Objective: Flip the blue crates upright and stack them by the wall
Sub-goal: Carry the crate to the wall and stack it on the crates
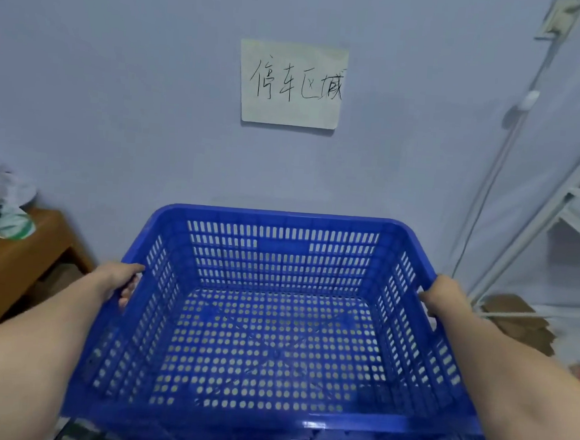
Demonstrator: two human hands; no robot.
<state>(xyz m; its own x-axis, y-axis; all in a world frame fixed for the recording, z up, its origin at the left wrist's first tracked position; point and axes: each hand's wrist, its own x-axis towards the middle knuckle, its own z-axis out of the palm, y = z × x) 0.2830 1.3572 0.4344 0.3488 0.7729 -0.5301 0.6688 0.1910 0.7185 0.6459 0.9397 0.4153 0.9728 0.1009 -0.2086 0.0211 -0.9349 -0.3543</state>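
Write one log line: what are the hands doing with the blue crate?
blue crate upright, facing wall | left hand grips left rim | right hand grips right rim

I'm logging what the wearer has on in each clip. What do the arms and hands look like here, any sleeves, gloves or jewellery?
Both forearms are bare as far as the frame shows, with no sleeve in view. The left hand and right hand wear no gloves. No watch, bracelet or ring shows on the visible parts, though the fingertips are partly hidden.
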